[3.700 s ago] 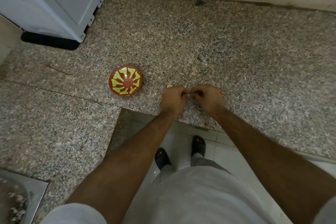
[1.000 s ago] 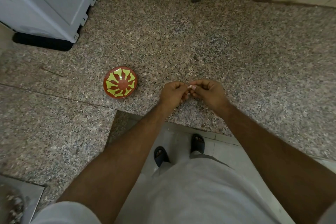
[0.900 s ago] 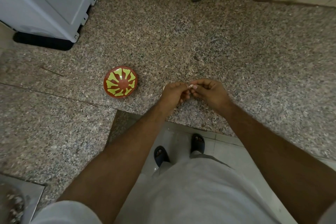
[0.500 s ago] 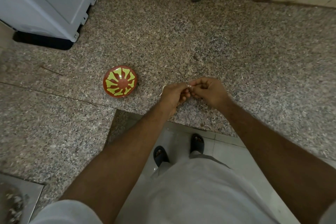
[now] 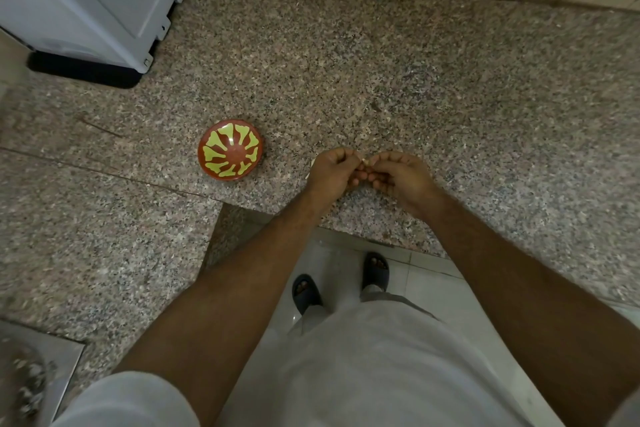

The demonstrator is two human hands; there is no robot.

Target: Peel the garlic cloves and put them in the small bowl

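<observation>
Counter point(image 5: 450, 87) of speckled stone. Small bowl point(image 5: 231, 150), red and yellow, left of both hands. Left hand point(image 5: 333, 173) and right hand point(image 5: 401, 177) touching, fingers curled, pinching one tiny garlic clove point(image 5: 364, 160) between them.

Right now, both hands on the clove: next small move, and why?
Probably keep peeling: left hand and right hand pinch a pale garlic clove between fingertips above the counter, and the small bowl looks empty.
</observation>
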